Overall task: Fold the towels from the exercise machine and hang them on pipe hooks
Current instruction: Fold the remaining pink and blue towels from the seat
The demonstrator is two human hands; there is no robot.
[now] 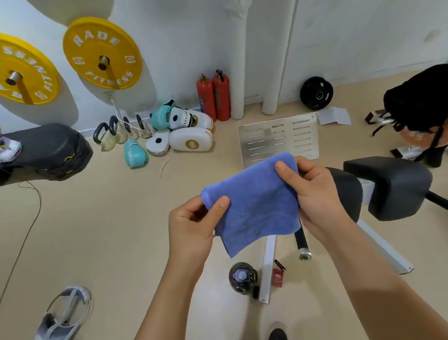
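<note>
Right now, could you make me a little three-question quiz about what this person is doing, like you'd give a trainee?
1. True or false: both the left hand and the right hand hold the blue towel.
2. What stands against the wall beside the white pipes? A) two red fire extinguishers B) a green ladder C) a blue bucket
3. Fill in: the weight plates mounted on the wall are ____ in colour.

Key: 1 true, each hand pinches an upper edge with thumb and fingers. 2 A. 3 yellow.
</note>
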